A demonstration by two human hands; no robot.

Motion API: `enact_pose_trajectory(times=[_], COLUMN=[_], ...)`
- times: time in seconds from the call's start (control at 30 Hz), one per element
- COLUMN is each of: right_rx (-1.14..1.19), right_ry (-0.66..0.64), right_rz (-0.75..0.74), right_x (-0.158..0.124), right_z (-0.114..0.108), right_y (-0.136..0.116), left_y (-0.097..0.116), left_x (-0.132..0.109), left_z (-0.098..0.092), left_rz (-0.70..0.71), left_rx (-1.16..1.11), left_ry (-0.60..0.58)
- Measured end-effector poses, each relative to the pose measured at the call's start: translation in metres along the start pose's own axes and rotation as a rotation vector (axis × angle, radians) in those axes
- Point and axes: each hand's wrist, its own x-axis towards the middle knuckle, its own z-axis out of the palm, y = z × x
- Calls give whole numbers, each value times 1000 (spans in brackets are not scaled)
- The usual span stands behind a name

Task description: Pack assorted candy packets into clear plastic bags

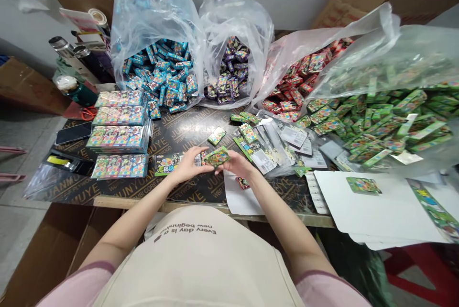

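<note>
Between my two hands, over the front of the table, is a small green candy box. My left hand grips its left end between thumb and fingers. The right end is pinched by my right hand. Just beyond lies another small green box on the dark table. Under and beside my left hand is a flat printed package, partly hidden. A red box shows below my right hand, on a white sheet. Right of my hands, a green box rests on clear printed pouches.
Plastic bags of blue boxes, purple boxes, red boxes and green boxes line the back and right. Stacked filled packs stand at left, near a phone, scissors and bottles. White boards overhang the right front.
</note>
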Motion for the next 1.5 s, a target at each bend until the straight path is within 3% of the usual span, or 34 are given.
enact_pose_trajectory(times=[0.07, 0.13, 0.23, 0.3, 0.37, 0.47, 0.53, 0.67, 0.8, 0.9, 1.03, 1.13, 1.23, 1.37, 1.5], right_rx=[139, 92, -233, -455, -620, -814, -898, -1029, -1160, -1238, -1347, -1383, -1318, -1056, -940], right_ry=[-46, 47, 365, 453, 376, 252, 242, 318, 241, 289, 463, 454, 416, 300, 363], right_rz=[137, 187, -56, -287, -387, -371, -373, -491, -560, -586, -490, -417, -406, -393, -395], right_x=[2, 3, 0, -4, -8, -12, -13, -11, -7, -6, -8, -8, -5, -1, 3], right_z=[13, 19, 19, 20, 21, 25, 27, 29, 32, 27, 7, -4, -5, -4, -5], right_y=[7, 10, 5, -1, -7, -9, -8, -6, -5, -2, 9, 22, 31, 32, 26], left_y=[8, 9, 5, 2, 1, 0, 0, 3, 3, -4, -23, -39, -49, -50, -45], left_x=[6, 10, 10, 8, 8, 10, 12, 10, 6, 4, -4, -12, -16, -18, -17], left_z=[6, 8, 4, 0, -3, -8, -11, -11, -6, -8, -21, -25, -24, -25, -30], left_rz=[-101, -217, -318, -360, -395, -459, -501, -501, -451, -363, -82, -8, 26, 94, 101], left_rx=[-265, -459, -570, -560, -569, -707, -814, -849, -787, -617, 78, 486, 549, 467, 407], left_ry=[19, 48, 27, -32, -11, 181, 248, 148, 27, 10, -48, -153, -173, -192, -200])
